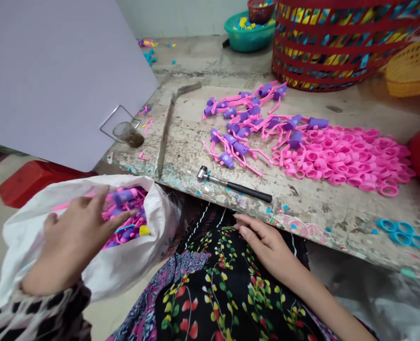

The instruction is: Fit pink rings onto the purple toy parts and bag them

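Two hands, I see: left hand (73, 232) spread-fingered above the white sack (124, 270), right hand (272, 244) with fingers loosely together; black-handled hammer (247, 190) near the table's (188, 137) front edge, presumably for reach.

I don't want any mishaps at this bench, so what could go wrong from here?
The black-handled hammer lies close to the front edge of the table, near the right hand, so a bump might knock it off. The pink rings crowd against the purple-and-pink pieces, so the two could get mixed. The white sack gapes open by the left hand; a tug might spill its contents.
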The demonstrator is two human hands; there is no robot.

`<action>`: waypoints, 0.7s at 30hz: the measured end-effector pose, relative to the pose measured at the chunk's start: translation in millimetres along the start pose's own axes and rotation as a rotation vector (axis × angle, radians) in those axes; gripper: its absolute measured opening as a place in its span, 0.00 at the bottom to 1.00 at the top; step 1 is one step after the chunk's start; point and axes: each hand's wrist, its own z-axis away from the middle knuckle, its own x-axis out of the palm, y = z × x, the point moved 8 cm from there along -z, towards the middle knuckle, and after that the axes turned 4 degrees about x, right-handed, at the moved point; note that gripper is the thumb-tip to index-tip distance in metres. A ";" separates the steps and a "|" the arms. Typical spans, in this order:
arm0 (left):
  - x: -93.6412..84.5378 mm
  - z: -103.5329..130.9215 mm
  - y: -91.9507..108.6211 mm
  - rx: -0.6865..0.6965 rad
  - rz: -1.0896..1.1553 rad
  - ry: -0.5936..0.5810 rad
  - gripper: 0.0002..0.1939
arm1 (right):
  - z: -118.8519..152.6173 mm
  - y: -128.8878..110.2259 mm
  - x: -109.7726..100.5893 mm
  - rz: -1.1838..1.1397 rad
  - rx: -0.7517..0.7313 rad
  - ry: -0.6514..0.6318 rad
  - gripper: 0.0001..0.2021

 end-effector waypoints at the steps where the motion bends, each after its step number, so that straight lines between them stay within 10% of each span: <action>1: 6.5 -0.1 0.1 -0.022 -0.066 -0.032 0.37 | -1.2 -1.8 1.1 0.021 -0.020 0.001 0.19; 11: 34.1 -11.0 130.4 0.512 0.243 0.217 0.22 | -44.1 -24.1 -19.7 0.393 -0.251 0.176 0.16; 21: 67.3 -15.8 160.2 0.631 0.365 0.038 0.18 | -146.1 -39.3 -23.0 0.817 -0.182 0.352 0.20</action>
